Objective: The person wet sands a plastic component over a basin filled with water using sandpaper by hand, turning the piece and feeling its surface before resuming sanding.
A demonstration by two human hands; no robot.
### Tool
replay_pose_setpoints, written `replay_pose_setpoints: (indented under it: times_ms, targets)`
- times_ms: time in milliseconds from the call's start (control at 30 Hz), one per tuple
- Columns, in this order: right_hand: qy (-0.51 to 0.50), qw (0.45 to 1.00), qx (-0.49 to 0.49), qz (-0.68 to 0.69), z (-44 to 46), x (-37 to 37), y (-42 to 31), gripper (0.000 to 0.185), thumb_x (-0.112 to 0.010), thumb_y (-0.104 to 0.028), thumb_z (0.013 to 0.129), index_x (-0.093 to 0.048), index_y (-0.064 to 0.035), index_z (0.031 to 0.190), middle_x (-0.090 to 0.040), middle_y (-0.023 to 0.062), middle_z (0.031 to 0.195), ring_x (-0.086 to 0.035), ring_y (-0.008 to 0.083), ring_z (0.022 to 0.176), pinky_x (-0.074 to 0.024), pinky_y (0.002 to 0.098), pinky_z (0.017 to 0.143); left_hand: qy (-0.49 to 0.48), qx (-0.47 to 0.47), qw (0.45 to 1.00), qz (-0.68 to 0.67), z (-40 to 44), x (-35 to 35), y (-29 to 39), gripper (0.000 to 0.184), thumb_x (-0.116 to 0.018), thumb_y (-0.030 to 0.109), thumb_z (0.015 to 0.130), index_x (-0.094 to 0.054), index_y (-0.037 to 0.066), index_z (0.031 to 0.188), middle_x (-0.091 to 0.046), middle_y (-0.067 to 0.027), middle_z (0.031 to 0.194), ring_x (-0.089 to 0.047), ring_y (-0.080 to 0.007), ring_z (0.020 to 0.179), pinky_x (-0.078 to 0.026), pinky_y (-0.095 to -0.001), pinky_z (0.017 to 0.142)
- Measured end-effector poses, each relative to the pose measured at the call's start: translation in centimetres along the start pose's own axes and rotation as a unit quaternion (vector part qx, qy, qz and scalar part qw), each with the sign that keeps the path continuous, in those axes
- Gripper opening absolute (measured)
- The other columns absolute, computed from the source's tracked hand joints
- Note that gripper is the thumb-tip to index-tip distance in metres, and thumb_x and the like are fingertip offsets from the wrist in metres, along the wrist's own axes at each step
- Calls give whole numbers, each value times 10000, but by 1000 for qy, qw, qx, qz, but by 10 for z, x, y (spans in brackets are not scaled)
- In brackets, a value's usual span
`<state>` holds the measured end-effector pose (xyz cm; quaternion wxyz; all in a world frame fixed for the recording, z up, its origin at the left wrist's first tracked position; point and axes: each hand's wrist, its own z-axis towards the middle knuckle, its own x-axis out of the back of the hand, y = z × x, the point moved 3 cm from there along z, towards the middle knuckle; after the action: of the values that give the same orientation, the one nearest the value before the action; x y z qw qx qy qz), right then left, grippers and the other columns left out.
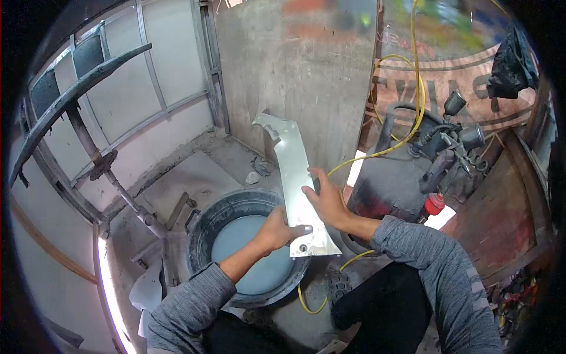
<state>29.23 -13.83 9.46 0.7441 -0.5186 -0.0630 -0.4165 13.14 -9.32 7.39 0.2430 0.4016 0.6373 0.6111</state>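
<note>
A long pale silver panel [296, 183] is held upright and slightly tilted above the right side of a black tub. Near its lower left edge my left hand [277, 231] grips it, thumb across the front face. My right hand [328, 200] is at its right edge, higher up, with the thumb on the front face and a dark object [315, 182], partly hidden, by the fingers. Beneath my left wrist, the black tub [199, 236] contains cloudy grey liquid [250, 277].
A dark tank [383, 183] with spray guns [463, 141] stands at the right, a yellow hose [417, 76] looping over it. A metal stand [127, 197] rises at the left. A large board [295, 65] leans behind. A small white lump [252, 177] lies beyond the tub.
</note>
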Motion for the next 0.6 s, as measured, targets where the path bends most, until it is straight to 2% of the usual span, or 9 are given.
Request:
replay_pose_setpoints:
  times_ms: [100, 167, 200, 267, 333, 400, 500, 533, 600]
  targets:
    - [8, 1000, 5, -12, 2, -5, 6, 474, -627, -164, 897, -442, -28, 1312, -608, 308, 1156, -591, 462, 1094, -469, 466, 929, 38, 7, 999, -28, 2, 4, -5, 617, -787, 206, 814, -418, -82, 1215, -667, -148, 922, -668, -178, 761, -541, -293, 604]
    - [13, 1000, 3, -9, 3, -9, 5, 480, -634, -187, 894, -454, -35, 1311, -618, 255, 1168, -602, 423, 1092, -469, 450, 914, 78, 18, 996, 49, 8, 12, -21, 548, -730, 286, 872, -459, -79, 1178, -658, -131, 869, -644, -157, 697, -514, -293, 563]
    - [11, 1000, 4, -8, 4, -9, 3, 480, -634, -187, 894, -454, -35, 1311, -618, 255, 1168, -602, 423, 1092, -469, 450, 914, 97, 5, 991, 92, -1, 12, -10, 519, -681, 353, 906, -492, -69, 1142, -647, -115, 838, -625, -148, 664, -493, -295, 533]
    - [2, 1000, 10, -9, 4, -11, -3, 481, -628, -172, 899, -434, -19, 1313, -606, 308, 1166, -590, 458, 1105, -468, 463, 936, 111, -10, 990, 81, 0, 15, -18, 523, -673, 367, 909, -495, -68, 1138, -644, -111, 831, -621, -145, 657, -492, -296, 528]
    - [-2, 1000, 7, -3, 5, -16, -4, 481, -628, -171, 899, -431, -21, 1312, -609, 305, 1163, -590, 455, 1109, -467, 462, 938, 124, -25, 989, 71, -1, 17, -19, 527, -665, 380, 912, -498, -68, 1135, -641, -108, 824, -617, -142, 650, -490, -296, 523]
    - [-6, 1000, 4, 3, 5, -20, -8, 480, -628, -169, 899, -429, -22, 1310, -612, 301, 1160, -589, 452, 1113, -465, 461, 940, 98, 17, 995, 17, -4, 19, -21, 521, -687, 341, 902, -477, -70, 1144, -643, -119, 824, -630, -146, 666, -502, -293, 533]
    - [-20, 1000, -13, 6, 3, -27, -10, 470, -629, -167, 898, -431, -31, 1302, -617, 299, 1145, -599, 457, 1083, -471, 463, 922, 64, 8, 998, -27, -12, 21, -17, 568, -763, 287, 842, -448, -79, 1141, -650, -133, 847, -646, -156, 690, -522, -286, 560]
    - [-8, 1000, 18, 2, 4, -33, -5, 467, -630, -167, 896, -432, -35, 1298, -620, 297, 1133, -603, 460, 1063, -473, 469, 907, 66, 9, 997, -27, -15, 23, -14, 568, -763, 287, 842, -448, -79, 1141, -650, -133, 847, -646, -156, 690, -522, -286, 560]
    - [3, 999, 50, 0, 5, -39, -2, 464, -631, -166, 895, -433, -39, 1295, -622, 295, 1120, -607, 463, 1043, -475, 475, 891, 52, -8, 999, 5, -20, 25, -9, 640, -834, 241, 767, -425, -87, 1134, -657, -151, 883, -659, -170, 725, -538, -284, 594]
